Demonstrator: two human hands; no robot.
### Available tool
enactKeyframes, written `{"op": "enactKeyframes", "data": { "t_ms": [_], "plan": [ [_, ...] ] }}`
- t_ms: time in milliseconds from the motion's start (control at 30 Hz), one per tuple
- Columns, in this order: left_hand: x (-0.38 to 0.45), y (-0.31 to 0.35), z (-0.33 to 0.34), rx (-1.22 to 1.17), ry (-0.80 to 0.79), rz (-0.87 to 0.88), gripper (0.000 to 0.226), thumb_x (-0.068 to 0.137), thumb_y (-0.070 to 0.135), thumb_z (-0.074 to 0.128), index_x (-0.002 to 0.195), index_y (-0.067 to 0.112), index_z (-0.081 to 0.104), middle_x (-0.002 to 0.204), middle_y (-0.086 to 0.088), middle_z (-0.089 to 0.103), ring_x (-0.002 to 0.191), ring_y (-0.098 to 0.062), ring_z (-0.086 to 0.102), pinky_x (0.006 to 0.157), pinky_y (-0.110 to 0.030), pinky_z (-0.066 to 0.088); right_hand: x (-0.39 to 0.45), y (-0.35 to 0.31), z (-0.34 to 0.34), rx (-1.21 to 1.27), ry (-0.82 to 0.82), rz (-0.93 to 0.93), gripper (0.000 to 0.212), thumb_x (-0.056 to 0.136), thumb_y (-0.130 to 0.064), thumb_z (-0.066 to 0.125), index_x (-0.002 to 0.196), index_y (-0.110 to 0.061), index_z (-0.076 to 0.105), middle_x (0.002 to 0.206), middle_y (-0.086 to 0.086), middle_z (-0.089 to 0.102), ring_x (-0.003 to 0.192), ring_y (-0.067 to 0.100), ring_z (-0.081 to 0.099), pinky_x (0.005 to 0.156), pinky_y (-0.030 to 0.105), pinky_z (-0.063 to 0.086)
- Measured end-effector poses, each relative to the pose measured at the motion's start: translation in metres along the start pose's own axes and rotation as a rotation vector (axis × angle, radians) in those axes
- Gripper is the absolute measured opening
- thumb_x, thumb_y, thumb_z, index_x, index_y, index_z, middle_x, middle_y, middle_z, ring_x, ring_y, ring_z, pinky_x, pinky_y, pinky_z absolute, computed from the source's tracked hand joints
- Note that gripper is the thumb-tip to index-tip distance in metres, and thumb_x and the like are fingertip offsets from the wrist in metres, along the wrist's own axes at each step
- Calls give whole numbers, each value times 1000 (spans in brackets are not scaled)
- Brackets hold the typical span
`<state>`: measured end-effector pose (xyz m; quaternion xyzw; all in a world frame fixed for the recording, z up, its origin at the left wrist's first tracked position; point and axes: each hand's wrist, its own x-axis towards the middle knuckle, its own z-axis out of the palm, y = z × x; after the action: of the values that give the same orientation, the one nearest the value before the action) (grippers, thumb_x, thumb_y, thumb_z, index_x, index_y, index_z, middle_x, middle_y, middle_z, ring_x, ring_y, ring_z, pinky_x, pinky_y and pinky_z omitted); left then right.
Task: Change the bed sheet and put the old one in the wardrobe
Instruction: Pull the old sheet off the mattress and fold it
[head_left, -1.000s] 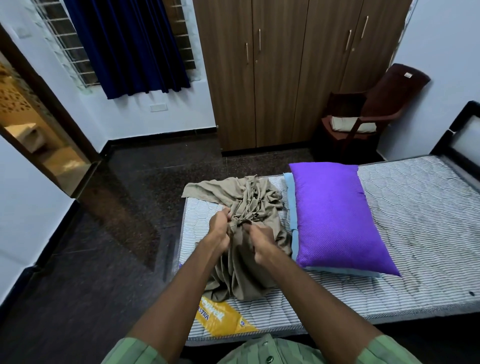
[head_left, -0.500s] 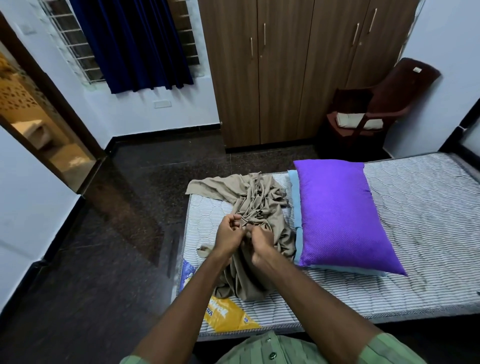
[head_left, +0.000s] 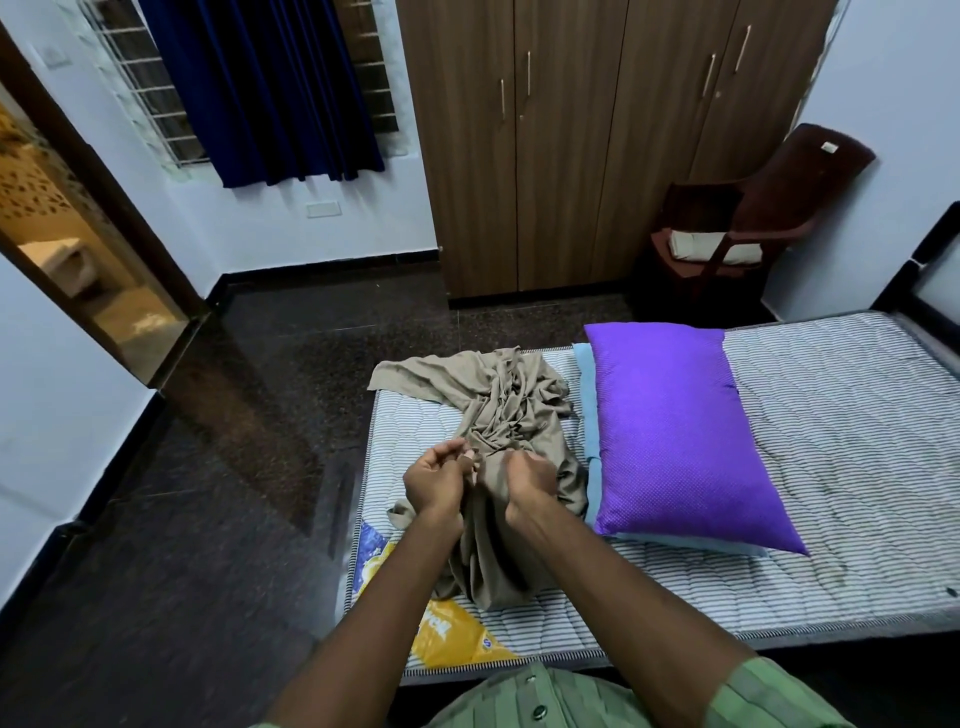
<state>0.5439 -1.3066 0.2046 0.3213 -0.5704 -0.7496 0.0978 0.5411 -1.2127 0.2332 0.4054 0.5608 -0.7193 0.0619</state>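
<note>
**Both hands gathering the beige sheet at the bare mattress's end**

We look down on a striped, quilted mattress (head_left: 810, 436) with no sheet spread over it. A crumpled beige bed sheet (head_left: 498, 405) lies bunched at its left end, one flap reaching the far corner and a thick fold running down toward us, ending just above a yellow and blue label (head_left: 447, 634) on the mattress.

Our left hand (head_left: 436, 480) is curled, with thumb and fingertips pinching a small gather of the sheet at its upper edge. Our right hand (head_left: 530, 480) sits just beside it, fist clenched around a bunch of the same cloth, knuckles up. The two hands are close together, with a narrow ridge of fabric between them, and the cloth below hangs and pools beneath our wrists. Both forearms reach out from green striped sleeves (head_left: 769, 691).

Just right of the sheet, touching its edge, a purple pillow (head_left: 680, 436) lies lengthwise across the mattress on top of a light blue pillow (head_left: 589, 410), of which only the left and near borders show.

Across a dark speckled floor (head_left: 208, 519) stands a brown wooden wardrobe (head_left: 571, 156), all doors shut. To its right a dark brown plastic chair (head_left: 769, 208) holds a folded pale cloth (head_left: 706, 247) on its seat. Left of the wardrobe, a dark blue curtain (head_left: 270, 88) hangs over a grilled window, and an open doorway (head_left: 67, 249) shows at far left. The black bed frame (head_left: 935, 260) rises at right.
</note>
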Motion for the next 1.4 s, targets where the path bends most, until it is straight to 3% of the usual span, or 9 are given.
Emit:
{"op": "enactKeyframes", "data": {
  "t_ms": [200, 400, 667, 767, 867, 1000, 1133, 1233, 1400],
  "plan": [
    [-16, 1, 7, 346, -105, 473, 22, 81, 1, 79, 88, 21, 79, 83, 9, 78, 81, -8, 74, 79, -28, 60, -4, 5, 7, 24, -121, 24, 18, 88, -6, 66, 70, -5, 71, 78, 17, 75, 62, 24, 69, 55, 31, 55],
    [-24, -3, 0, 274, -178, 468, 26, 85, -2, 77, 104, 16, 75, 90, 3, 80, 92, -11, 77, 87, -28, 59, -6, -4, -7, 144, -294, 141, 20, 93, -9, 60, 76, -6, 70, 52, 4, 61, 36, 12, 54, 36, 17, 39],
    [-19, -15, -2, 367, -279, 367, 44, 87, -7, 71, 124, 15, 72, 101, 2, 79, 96, -8, 75, 85, -25, 60, -6, 3, -16, 65, -444, 45, 28, 102, -19, 57, 80, -8, 70, 50, -2, 63, 34, 3, 50, 35, 17, 37],
    [-11, -15, -2, 327, -391, 269, 55, 85, -16, 64, 135, 7, 58, 116, -12, 74, 102, -17, 73, 82, -22, 58, 0, 10, -23, 14, -372, -23, 22, 93, 7, 60, 78, -5, 70, 61, 8, 70, 43, 10, 62, 41, 18, 46],
    [-5, -13, -8, 229, -344, 73, 50, 90, -3, 72, 135, 7, 53, 123, -13, 67, 84, -18, 73, 62, -26, 59, 7, 17, -18, 22, -330, -32, 20, 92, 8, 57, 85, -6, 69, 83, 18, 72, 60, 21, 68, 53, 29, 55],
    [9, -8, -24, 669, -303, 425, 41, 82, 17, 83, 118, 27, 66, 112, 9, 72, 76, 8, 66, 68, -14, 53, 15, 11, -20, -16, -431, -101, 23, 103, 2, 47, 108, -1, 69, 96, 16, 75, 73, 22, 70, 60, 28, 59],
    [19, 9, -26, 797, -565, 638, 53, 72, 20, 84, 120, 36, 69, 119, 15, 68, 95, -2, 63, 86, -24, 51, 31, -1, -35, -378, -494, -437, 31, 107, -2, 42, 101, -13, 70, 96, 7, 75, 85, 13, 67, 72, 22, 53],
    [25, 18, -24, 803, -702, 644, 49, 75, 17, 88, 121, 27, 73, 114, 13, 70, 94, 0, 64, 82, -16, 48, 37, -7, -41, -566, -549, -621, 30, 104, -1, 50, 97, -21, 72, 90, -6, 73, 80, -1, 65, 76, 19, 50],
    [15, 17, -13, 800, -236, 665, 9, 82, 28, 82, 87, 28, 74, 70, 13, 65, 63, -2, 61, 59, -21, 47, 38, -5, -37, -533, -197, -704, 11, 89, -12, 76, 82, -20, 78, 74, -14, 73, 69, -5, 64, 67, 17, 49]
  ]
}}
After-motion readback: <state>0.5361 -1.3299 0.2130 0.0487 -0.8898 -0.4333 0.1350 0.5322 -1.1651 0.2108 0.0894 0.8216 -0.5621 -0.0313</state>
